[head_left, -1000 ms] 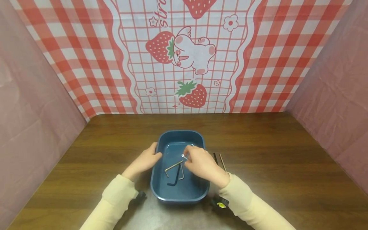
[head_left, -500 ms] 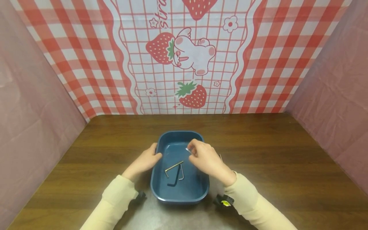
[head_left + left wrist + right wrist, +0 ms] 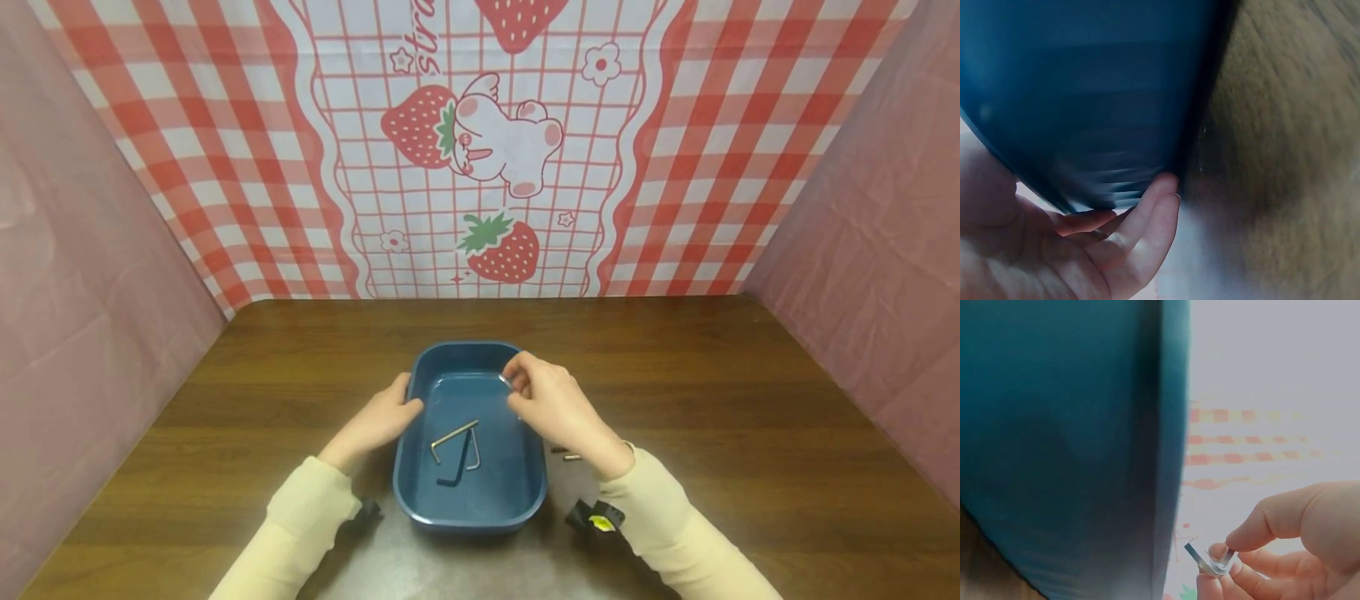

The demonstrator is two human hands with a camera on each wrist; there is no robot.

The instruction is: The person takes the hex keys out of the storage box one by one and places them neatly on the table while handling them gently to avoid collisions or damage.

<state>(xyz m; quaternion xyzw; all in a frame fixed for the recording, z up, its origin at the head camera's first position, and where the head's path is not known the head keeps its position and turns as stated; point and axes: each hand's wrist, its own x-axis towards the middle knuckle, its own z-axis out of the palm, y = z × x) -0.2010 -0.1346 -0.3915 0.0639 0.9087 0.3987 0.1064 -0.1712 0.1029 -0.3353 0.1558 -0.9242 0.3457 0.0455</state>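
A deep blue plastic tray (image 3: 402, 493) stands on the table. My left hand (image 3: 380, 421) grips its left side, thumb over the rim; in the left wrist view the fingers (image 3: 1159, 219) lie along the outer wall. Over the tray's right rim, my right hand (image 3: 555, 404) pinches a small bent silver hex key (image 3: 1213, 567) between thumb and fingers. On the tray floor lie a brass-coloured hex key (image 3: 453, 434), a black hex key (image 3: 460, 467) and a thin silver hex key (image 3: 476, 454), close together. The right hand partly hides the held key in the head view.
Right of the tray, ends of further thin metal rods (image 3: 572, 457) show on the wooden table (image 3: 712, 417), partly covered by the right forearm. A checked strawberry cloth (image 3: 480, 208) hangs behind; pink cloths (image 3: 862, 208) flank the table.
My right hand has moved up and to the right with the silver hex key, from over the tray's middle to its right rim. The left hand and tray have stayed still.
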